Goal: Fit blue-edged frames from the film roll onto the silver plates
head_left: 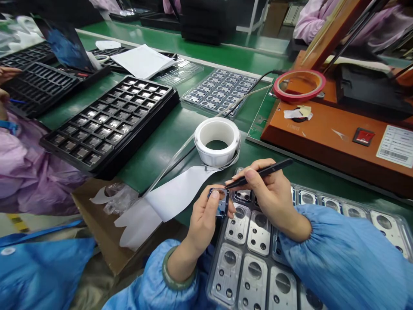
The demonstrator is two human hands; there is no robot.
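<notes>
My left hand [204, 216] pinches a small dark blue square camera frame part [219, 200] between thumb and fingers, just above the left end of a clear plastic tray [251, 267] of silver camera plates. My right hand [267, 189] grips black tweezers [263, 172] like a pen, their tip touching the top edge of the blue part. A white roll of liner tape [217, 141] stands on the green table behind my hands, and its white strip [176, 193] trails toward me past my left hand.
A black tray of small parts [109, 120] lies at the left, with more black trays [35, 82] and clear trays [222, 88] behind. An orange machine base [335, 137] with a red tape ring [299, 84] stands at right. A co-worker in pink [29, 172] sits at left. A cardboard box [103, 224] sits near me.
</notes>
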